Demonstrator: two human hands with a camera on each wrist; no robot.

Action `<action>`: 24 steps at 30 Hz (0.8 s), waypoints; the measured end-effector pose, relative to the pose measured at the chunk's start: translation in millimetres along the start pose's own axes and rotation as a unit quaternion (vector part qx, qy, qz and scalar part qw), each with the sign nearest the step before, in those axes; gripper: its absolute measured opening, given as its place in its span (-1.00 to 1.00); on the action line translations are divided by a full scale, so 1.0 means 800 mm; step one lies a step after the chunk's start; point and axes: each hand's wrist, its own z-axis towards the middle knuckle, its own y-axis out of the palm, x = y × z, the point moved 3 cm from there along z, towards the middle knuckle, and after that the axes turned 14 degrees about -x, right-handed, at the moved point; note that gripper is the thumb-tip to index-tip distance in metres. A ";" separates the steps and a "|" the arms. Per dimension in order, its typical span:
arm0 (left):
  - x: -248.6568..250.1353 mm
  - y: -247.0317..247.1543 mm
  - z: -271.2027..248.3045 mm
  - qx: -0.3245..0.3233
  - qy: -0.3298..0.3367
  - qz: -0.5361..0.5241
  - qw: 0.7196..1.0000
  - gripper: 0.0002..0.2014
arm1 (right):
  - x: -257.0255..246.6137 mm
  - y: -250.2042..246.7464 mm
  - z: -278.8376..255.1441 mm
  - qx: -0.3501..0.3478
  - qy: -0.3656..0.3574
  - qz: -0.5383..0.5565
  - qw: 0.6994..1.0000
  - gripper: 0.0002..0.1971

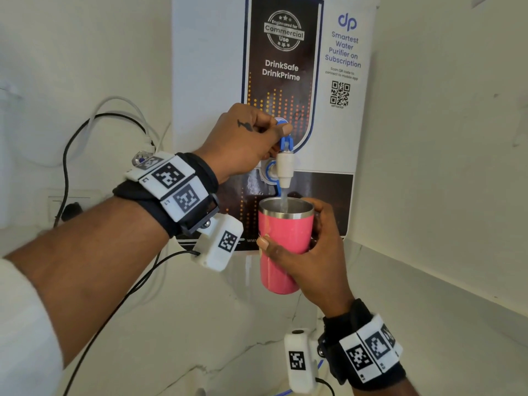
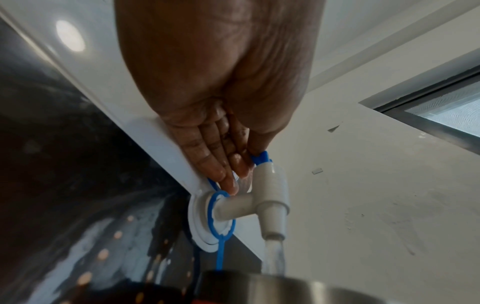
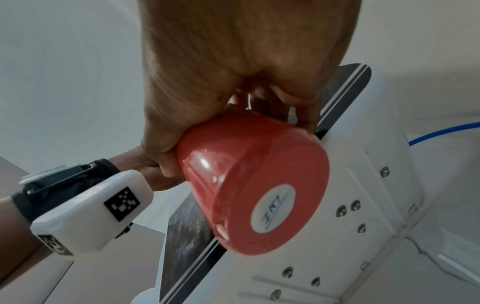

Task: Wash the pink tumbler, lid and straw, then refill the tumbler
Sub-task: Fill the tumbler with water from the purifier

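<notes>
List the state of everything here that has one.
Tap: open, water running.
Lever: pinched by the left hand.
Tumbler: upright, lid off, under the spout, catching the water.
Right hand: grips the tumbler.
Purifier: mounted on the wall.

Water purifier [image 1: 343,132] reads "DrinkSafe DrinkPrime", "Commercial Use", "Smartest Water Purifier on Subscription".
</notes>
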 end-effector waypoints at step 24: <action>0.000 0.000 -0.001 -0.012 -0.007 -0.006 1.000 -0.76 | 0.001 0.003 -0.001 -0.001 -0.010 -0.018 1.000 -0.11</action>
